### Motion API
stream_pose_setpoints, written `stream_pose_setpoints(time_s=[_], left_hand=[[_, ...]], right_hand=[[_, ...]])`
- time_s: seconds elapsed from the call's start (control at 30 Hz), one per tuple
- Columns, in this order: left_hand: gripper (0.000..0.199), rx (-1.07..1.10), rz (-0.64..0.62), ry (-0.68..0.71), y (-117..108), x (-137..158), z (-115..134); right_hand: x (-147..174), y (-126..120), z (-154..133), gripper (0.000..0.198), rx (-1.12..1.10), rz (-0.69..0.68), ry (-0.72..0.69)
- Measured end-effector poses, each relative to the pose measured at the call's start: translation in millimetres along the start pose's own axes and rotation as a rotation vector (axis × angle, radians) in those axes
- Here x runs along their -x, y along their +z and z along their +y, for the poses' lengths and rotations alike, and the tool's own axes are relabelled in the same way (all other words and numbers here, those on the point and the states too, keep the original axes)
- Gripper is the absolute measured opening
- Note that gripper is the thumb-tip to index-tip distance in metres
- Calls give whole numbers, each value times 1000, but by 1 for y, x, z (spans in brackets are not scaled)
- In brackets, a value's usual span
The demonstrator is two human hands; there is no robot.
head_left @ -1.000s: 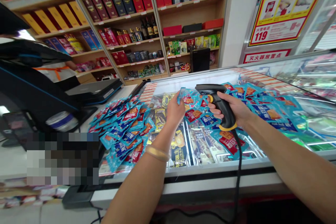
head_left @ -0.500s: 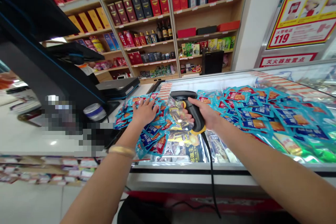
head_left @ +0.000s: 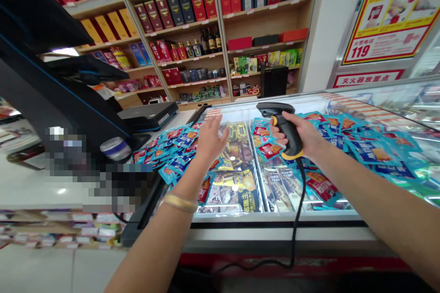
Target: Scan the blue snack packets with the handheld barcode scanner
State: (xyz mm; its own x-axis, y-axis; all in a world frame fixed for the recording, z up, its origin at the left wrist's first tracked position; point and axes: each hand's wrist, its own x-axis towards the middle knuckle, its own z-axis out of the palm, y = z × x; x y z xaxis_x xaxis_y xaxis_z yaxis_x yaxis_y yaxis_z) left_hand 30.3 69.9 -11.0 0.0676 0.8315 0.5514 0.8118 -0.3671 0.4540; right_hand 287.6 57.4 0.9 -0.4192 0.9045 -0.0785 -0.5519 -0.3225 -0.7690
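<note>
My right hand (head_left: 307,135) is wrapped round the handle of a black and yellow barcode scanner (head_left: 289,133), held over the glass-topped freezer (head_left: 220,218). The scanner's head points up and to the left, and its cable hangs down the front. My left hand (head_left: 210,139) is raised with fingers stretched out and nothing visible in it. It hovers beside the left pile of small blue and red snack packets (head_left: 177,144). A larger pile of the same packets (head_left: 360,139) covers the right part of the glass, partly behind my right arm.
To the left stand a dark checkout terminal (head_left: 68,96), a tape roll (head_left: 115,149) and a flat black scale (head_left: 147,114). Wrapped frozen goods (head_left: 237,183) show through the glass. Shelves (head_left: 192,23) of boxes and bottles line the back.
My left hand has lifted off the left packets and moved right. My right hand has carried the scanner to the right and slightly up. The view has shifted slightly.
</note>
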Motion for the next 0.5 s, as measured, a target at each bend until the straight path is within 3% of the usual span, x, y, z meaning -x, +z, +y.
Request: stream_pose_setpoints(time_s=[0.13,0.27,0.37,0.5], left_hand=[[57,407,-138,6,50,7,44],[65,489,-347,6,91,20,59],[53,449,-383,32,101,24,55],[43,498,-354,-10,93,24,53]], right_hand=[[18,-28,-18,26,0,74,-79],[25,-45,-17,26,-1,80,-101],[24,-47,-14,24,-14,73,-92],[24,-42,-11,24,-39,69,-78]])
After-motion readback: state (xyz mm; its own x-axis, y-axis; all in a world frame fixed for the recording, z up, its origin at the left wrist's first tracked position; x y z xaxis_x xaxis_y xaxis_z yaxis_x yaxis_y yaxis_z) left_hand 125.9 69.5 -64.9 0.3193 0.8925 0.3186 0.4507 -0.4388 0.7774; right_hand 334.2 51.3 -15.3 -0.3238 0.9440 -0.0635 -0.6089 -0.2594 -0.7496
